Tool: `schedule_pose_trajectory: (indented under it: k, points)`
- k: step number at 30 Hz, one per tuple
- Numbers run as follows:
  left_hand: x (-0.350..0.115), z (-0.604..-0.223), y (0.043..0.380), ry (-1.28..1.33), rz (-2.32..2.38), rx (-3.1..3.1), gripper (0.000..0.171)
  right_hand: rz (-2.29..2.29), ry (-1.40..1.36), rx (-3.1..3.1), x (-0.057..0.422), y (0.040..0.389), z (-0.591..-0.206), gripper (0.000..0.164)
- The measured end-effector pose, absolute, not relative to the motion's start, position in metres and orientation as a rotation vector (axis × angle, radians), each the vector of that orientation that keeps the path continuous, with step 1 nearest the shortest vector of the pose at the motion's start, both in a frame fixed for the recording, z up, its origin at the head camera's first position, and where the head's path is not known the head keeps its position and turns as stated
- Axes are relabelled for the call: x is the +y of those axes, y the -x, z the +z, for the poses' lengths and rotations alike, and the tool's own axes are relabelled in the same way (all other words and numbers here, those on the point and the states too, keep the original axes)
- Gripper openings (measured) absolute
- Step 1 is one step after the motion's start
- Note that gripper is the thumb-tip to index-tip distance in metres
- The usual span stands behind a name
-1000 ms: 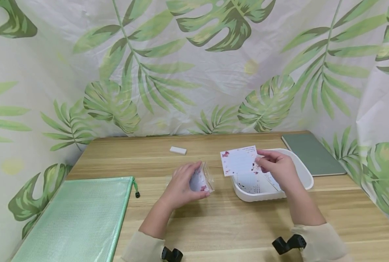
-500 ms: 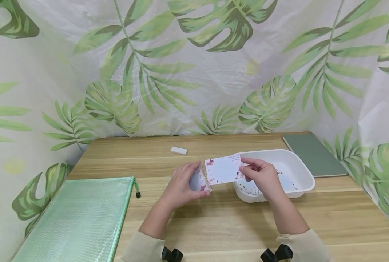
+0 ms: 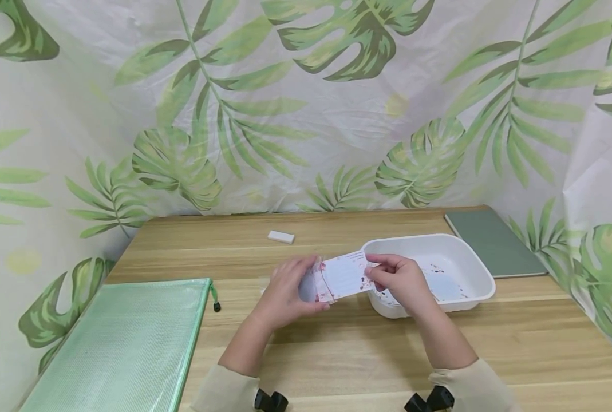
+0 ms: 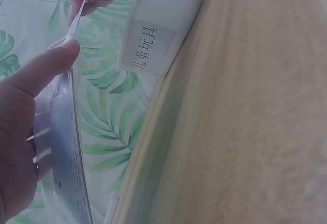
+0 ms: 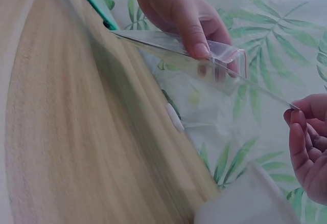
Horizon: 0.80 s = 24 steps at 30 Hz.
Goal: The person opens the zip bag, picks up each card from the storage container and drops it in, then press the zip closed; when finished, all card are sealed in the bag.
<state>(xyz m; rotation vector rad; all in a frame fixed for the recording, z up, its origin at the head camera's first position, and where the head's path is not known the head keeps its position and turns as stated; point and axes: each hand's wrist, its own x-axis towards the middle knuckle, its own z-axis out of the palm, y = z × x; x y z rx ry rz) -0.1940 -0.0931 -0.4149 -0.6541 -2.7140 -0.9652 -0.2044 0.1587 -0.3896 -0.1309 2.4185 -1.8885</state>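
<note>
Nearest, short of the white tub (image 3: 414, 247), two pale sleeves (image 3: 225, 389) are carrying black wrist mounts (image 3: 271, 400). Bare wood of the desk (image 3: 347, 355) is running along the tub's near side, leaving room under both forearms. Well left of the tub, a green mesh pouch (image 3: 120, 343) is lying flat along the desk's left edge, its zip pull (image 3: 216, 306) resting on the wood.

Just left of the tub, the left hand (image 3: 282, 289) is clamping its grip on a clear bag (image 5: 225, 81), the bag's mouth facing the tub. The right hand (image 3: 401, 280) is pinching a printed card (image 3: 344, 276) by its right end, near the tub's left rim. The card's left end is meeting the bag's mouth; depth of entry cannot be told.

The tub's left rim is standing as the closest obstruction to the right hand. Printed paper (image 3: 442, 283) is lying inside the tub; a label (image 4: 147, 45) is showing on its outer wall.

A green notebook (image 3: 493, 243) is crowding the tub's far right side. Beyond and left of the tub, a small white block (image 3: 281, 237) is lying well apart. Farthest, leaf-printed cloth (image 3: 306, 114) is hanging behind the desk's far edge, bounding the space past the tub.
</note>
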Motion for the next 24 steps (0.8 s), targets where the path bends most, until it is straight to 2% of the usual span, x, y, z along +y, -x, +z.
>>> schedule_pose_trajectory:
  k: [24]
  points:
    - [-0.09, -0.415, 0.194, 0.705, -0.953, -2.72, 0.088, -1.818, 0.346, 2.283, 0.125, 0.21, -0.409, 0.036]
